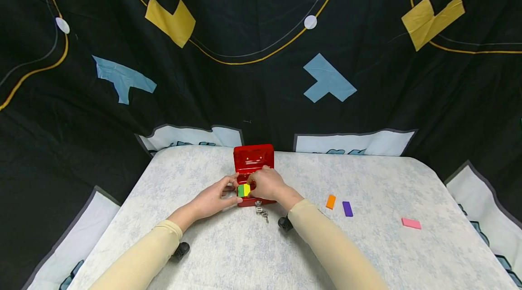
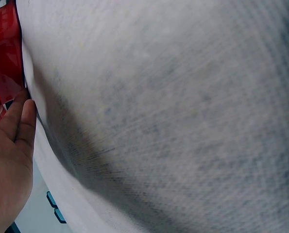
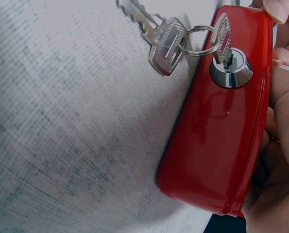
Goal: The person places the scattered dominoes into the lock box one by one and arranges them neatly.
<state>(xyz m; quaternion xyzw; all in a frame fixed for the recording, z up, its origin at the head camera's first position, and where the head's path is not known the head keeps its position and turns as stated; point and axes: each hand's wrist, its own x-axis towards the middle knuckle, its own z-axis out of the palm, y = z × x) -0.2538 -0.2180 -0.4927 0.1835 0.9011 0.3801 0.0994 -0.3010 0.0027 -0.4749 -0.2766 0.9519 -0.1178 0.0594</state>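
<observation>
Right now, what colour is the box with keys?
The box is red, seen best in the right wrist view.

Box on table; blocks inside; keys at front; tiles right.

**Black cloth behind pale table**

On the cloth, curved yellow lines beside thin grey ones, with white discs, yellow shapes and, lower down, pale blue shapes. Beyond the table's far edge and at both sides, dark-edged white panels.
</observation>
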